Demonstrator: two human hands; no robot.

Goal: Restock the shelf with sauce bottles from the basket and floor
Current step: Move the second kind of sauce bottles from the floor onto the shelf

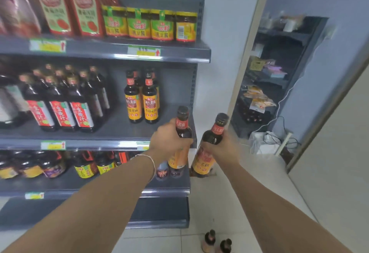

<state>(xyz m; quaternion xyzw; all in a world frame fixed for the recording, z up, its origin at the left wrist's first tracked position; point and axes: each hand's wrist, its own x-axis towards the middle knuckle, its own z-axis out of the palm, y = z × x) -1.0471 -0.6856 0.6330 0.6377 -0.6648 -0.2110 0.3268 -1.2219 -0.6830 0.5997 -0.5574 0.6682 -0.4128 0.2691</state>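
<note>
Your left hand (pixel 169 139) covers the middle of the left bottle (pixel 185 131). Only its cap, its red neck band and the lower part of its orange label show, and your fingertips curl round the far side, out of sight. Your right hand (pixel 221 149) hides the waist of the right bottle (pixel 204 161) in the same way. Blur smears the print on both labels. Below your right forearm, the floor bottles (pixel 217 242) are cut off by the bottom edge, showing only caps and shoulders.

Both arms reach forward, backs of the hands up, with a bracelet (pixel 150 161) on the left wrist. The left hand is wrapped round its bottle just under the shoulder and holds it nearly upright in front of the right end of the middle shelf (pixel 111 129). The right hand clasps its bottle at the same height, just to the right of the left grip and past the shelf end. That bottle tilts, its cap leaning away from the other one. The two bottles look apart.

Each is dark brown glass with a dark cap, a red neck band and an orange-yellow label. They match the shelved pair (pixel 142 101) standing up and to the left of your left grip.
</note>
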